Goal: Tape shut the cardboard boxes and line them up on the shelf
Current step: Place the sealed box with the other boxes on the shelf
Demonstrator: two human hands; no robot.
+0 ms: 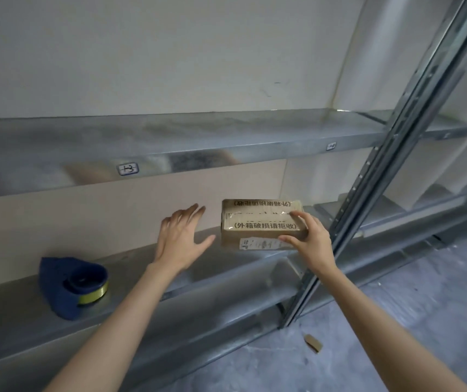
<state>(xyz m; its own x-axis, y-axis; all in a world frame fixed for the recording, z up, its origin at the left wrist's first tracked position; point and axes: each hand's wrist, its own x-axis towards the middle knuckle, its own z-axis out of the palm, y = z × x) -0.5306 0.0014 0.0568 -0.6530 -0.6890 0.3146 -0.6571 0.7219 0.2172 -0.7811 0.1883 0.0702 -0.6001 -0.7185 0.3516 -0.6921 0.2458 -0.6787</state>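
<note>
Forearms rise from bottom edge | right grip clamped on taped cardboard box, centre-right, at lower shelf (seated or not, unclear) | left grip splayed apart, beside box | tape roll lower left

A single wide-angle view looks out from the person's head, facing forward and a little downward at a metal rack close in front. The lower shelf and the upper shelf cross the frame tilted, rising toward the right. Both forearms enter from the bottom edge, placing the left hand and the right hand, which grips the cardboard box, near the centre. The upright post and the floor fill the right side.
</note>
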